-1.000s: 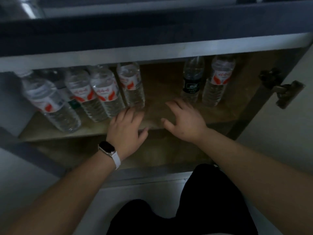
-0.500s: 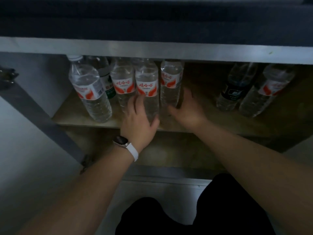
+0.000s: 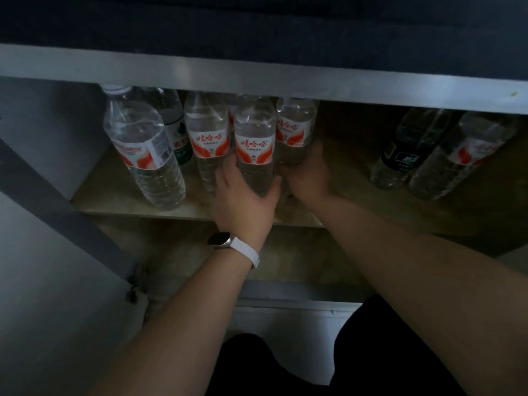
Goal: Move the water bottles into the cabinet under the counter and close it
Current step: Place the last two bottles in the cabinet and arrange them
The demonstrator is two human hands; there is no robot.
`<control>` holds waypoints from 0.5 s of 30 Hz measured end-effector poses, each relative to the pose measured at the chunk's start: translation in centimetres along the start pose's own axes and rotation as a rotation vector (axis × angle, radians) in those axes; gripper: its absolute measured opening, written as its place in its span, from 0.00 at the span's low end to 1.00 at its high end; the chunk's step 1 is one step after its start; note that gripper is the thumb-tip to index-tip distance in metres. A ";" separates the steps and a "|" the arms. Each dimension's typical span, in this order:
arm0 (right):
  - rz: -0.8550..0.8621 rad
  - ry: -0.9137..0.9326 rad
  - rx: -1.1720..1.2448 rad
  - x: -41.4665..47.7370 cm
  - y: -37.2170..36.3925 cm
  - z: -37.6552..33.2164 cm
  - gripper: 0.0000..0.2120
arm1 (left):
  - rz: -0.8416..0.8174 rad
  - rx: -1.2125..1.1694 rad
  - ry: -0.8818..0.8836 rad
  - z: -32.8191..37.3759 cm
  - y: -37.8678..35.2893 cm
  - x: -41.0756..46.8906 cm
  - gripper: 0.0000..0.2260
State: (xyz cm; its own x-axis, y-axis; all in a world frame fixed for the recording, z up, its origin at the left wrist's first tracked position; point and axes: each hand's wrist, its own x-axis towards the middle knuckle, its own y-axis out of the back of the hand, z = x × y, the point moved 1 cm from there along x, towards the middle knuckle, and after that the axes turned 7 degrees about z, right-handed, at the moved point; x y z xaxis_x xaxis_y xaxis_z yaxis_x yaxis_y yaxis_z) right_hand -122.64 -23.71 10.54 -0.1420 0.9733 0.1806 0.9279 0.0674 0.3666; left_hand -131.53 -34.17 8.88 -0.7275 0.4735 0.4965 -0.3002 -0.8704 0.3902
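Note:
Several clear water bottles stand on the upper shelf (image 3: 120, 204) of the open cabinet. In the left cluster, my left hand (image 3: 243, 201), a white-strapped watch on its wrist, wraps the base of a red-labelled bottle (image 3: 254, 144). My right hand (image 3: 310, 178) cups the base of the neighbouring red-labelled bottle (image 3: 295, 130); its fingertips are hidden behind the bottle. More bottles stand to the left (image 3: 143, 155), one with a green label (image 3: 180, 138). A black-labelled bottle (image 3: 405, 152) and a red-labelled one (image 3: 463, 161) stand apart at the right.
The grey counter edge (image 3: 257, 78) overhangs the bottle tops. The cabinet's left door (image 3: 43, 295) is swung open, with its hinge (image 3: 134, 287) by the lower shelf (image 3: 185, 258). My dark-clothed knees (image 3: 314, 361) are just below the cabinet front.
Both hands left the bare middle of the shelf, moved to the left cluster and closed around two adjacent bottles. The view swung left, so the right pair now sits at the edge.

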 end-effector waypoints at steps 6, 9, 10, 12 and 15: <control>0.026 -0.010 -0.009 0.3 1.1 1.2 0.33 | 0.031 0.000 0.020 -0.2 -0.3 0.2 0.34; 0.024 -0.006 -0.022 0.4 2.7 2.0 0.29 | 0.032 0.001 0.019 -0.3 -0.5 0.3 0.34; 0.027 -0.013 -0.023 0.5 3.3 2.4 0.30 | 0.029 0.000 0.018 -0.3 -0.6 0.3 0.34; 0.034 -0.030 -0.014 0.7 4.6 2.8 0.33 | 0.032 0.009 0.016 -0.2 -0.6 0.3 0.34; 0.027 -0.027 -0.010 1.2 6.5 3.4 0.36 | 0.019 0.036 0.002 0.3 -1.0 0.1 0.32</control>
State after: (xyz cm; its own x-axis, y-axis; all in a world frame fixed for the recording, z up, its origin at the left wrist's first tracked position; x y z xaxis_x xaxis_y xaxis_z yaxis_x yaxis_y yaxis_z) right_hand -115.64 -21.32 10.04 -0.1075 0.9803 0.1659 0.9277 0.0389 0.3714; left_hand -131.11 -33.25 8.76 -0.7344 0.4564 0.5024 -0.2636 -0.8739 0.4085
